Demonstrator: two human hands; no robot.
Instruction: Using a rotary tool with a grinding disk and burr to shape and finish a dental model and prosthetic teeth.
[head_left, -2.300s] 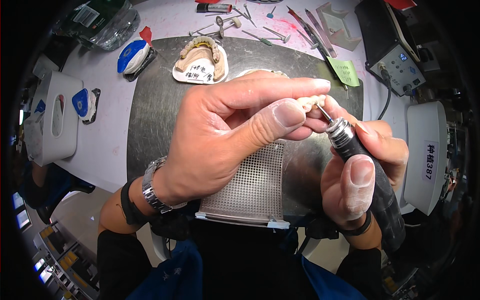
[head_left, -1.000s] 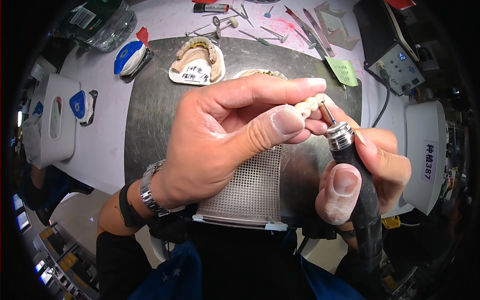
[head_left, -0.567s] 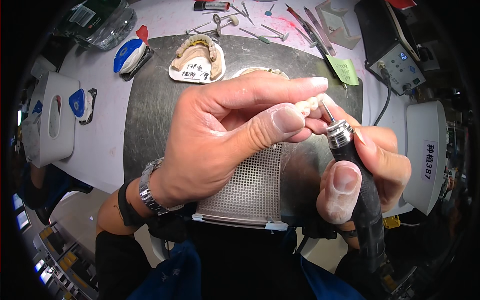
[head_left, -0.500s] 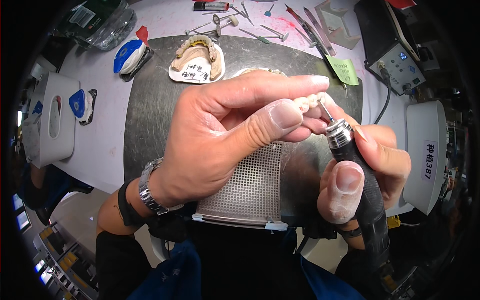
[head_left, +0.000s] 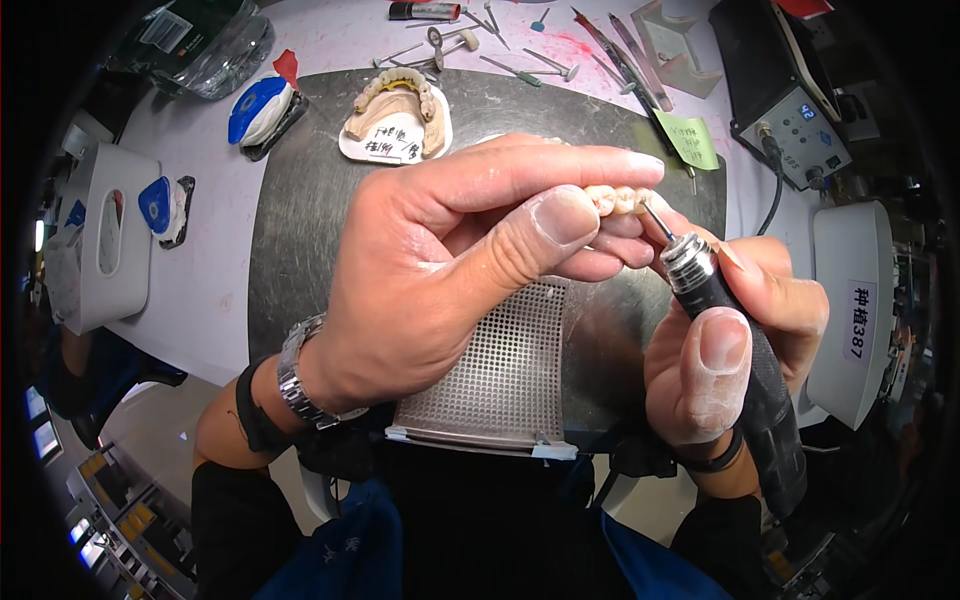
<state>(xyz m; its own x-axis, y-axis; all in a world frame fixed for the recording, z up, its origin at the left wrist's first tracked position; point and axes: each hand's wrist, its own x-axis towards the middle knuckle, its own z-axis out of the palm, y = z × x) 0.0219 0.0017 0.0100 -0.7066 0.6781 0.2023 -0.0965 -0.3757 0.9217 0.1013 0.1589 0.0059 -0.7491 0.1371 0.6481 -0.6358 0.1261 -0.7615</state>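
Note:
Between thumb and fingers my left hand [head_left: 440,270] pinches a dental bridge [head_left: 622,201], a short row of tooth-coloured crowns; part of it is hidden behind the fingers. My right hand [head_left: 735,345] is wrapped round a black dental handpiece [head_left: 755,390] with a silver collar. A thin bur [head_left: 658,220] sticks out of the collar, and its tip meets the right end of the bridge. Both hands hover over a dark metal plate [head_left: 310,230] and a perforated grille [head_left: 490,370]. Pale dust coats the fingertips.
A dental model [head_left: 395,115] on a white base stands behind my left hand. Loose burs and polishing wheels [head_left: 440,50] lie at the back. The control box [head_left: 790,100] stands back right, white bins [head_left: 850,310] on either side, and blue-and-white blocks [head_left: 262,112] at left.
My right hand has swung slightly right, and the handpiece leans more, with its collar further right. The left thumb has shifted a little left, and the bridge is turned slightly.

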